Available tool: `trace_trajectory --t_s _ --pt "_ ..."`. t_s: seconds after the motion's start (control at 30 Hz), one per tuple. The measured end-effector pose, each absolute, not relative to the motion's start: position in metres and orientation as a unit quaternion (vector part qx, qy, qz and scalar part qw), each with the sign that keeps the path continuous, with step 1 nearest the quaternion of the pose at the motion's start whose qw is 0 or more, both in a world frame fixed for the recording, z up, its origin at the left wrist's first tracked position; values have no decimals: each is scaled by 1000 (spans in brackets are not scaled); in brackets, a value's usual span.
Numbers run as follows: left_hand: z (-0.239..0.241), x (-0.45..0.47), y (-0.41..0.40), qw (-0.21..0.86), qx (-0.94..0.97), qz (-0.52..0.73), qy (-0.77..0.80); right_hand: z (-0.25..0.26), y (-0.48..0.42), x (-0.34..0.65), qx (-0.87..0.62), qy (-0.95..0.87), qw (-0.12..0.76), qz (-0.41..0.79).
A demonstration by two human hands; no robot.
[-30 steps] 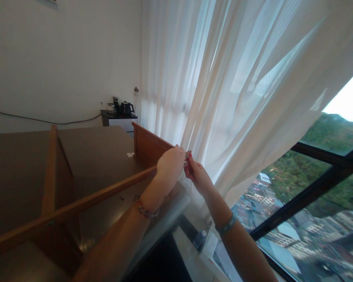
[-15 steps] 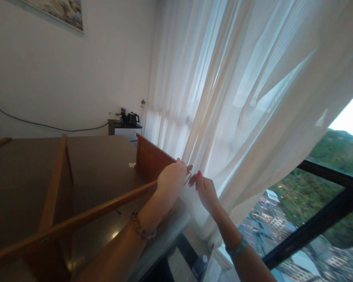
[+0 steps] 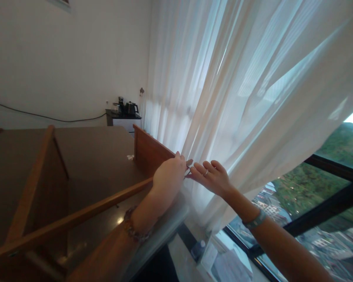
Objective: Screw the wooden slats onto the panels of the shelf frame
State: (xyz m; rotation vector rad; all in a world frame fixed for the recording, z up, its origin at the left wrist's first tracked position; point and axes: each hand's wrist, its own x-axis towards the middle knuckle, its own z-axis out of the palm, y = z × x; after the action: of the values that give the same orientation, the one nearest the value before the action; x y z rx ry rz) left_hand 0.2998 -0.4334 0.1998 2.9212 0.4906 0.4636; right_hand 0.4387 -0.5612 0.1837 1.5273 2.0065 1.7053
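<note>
My left hand is closed round the near right corner of a brown wooden frame, where a side board meets the long front rail. Its fingers lie over the top and hide most of the joint. A thin metal hex key sticks out at this corner, just right of my left fingers. My right hand pinches the outer part of the hex key between thumb and forefinger, with its other fingers curled loosely. The screw itself is hidden.
The frame lies on a brown table, with a divider board at left. White curtains hang close beyond my hands. A black kettle stands on a small cabinet behind. At lower right are a white box and window.
My right hand has turned and come in to the hex key, its fingers now meeting at it. My left hand stays on the corner. The view has shifted slightly.
</note>
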Motion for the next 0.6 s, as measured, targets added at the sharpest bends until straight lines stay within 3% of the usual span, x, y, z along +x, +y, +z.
trace_trajectory --t_s 0.23,0.6 --pt "199 299 -434 72 969 150 181 192 -551 441 470 692 86 541" --pt "202 301 -428 129 971 141 144 171 -550 453 529 708 -43 466"
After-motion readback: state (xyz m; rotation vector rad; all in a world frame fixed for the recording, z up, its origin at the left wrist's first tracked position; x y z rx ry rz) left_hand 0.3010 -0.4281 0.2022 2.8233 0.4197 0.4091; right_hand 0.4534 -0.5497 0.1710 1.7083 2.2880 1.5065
